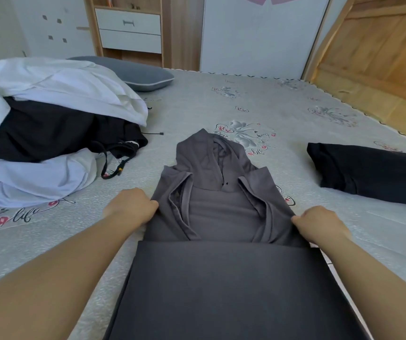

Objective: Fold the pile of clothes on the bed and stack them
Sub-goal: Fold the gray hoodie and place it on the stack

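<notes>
While each hand (133, 207) grips, grey hoodie (217, 192) on bed (295, 114)

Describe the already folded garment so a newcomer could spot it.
Start at the floral-print mattress and look to its right edge. There lies a folded black garment, apart from the grey hooded sweatshirt. Unlike the heaped black and white clothes pile, it is a neat flat rectangle.
</notes>
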